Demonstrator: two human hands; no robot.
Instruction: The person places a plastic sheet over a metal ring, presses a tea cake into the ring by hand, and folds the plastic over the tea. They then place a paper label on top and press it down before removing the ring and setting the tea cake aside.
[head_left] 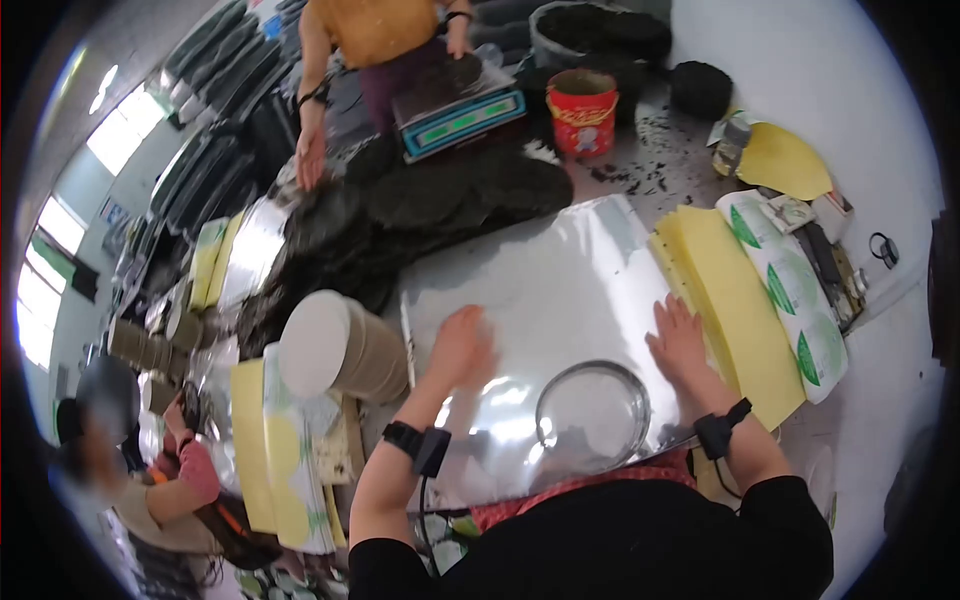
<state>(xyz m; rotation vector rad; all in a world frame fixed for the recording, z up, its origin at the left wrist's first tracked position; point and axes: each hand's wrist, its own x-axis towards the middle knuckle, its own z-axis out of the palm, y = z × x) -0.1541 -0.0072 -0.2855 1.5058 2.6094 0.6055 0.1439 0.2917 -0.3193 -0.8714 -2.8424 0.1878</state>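
Note:
A shiny metal sheet point(520, 270) lies on the worktable in front of me. My left hand point(462, 345) is over the left part of the sheet, and motion blur smears its fingers. Near the sheet's right edge, my right hand point(678, 338) rests flat with its fingers spread and nothing in them. A round metal ring point(641, 405) sits on the sheet between my forearms, close to the front edge. Left of my left hand stands a stack of pale round discs point(315, 345). Yellow sheets point(730, 290) are piled just right of my right hand.
Dark, flat round clumps point(440, 200) are heaped behind the sheet. Beyond them are a digital scale point(465, 125), a red bucket point(583, 125) and a jar point(732, 145). Green-and-white packaging point(775, 280) lies at right. One person stands across the table; another point(165, 490) works at left.

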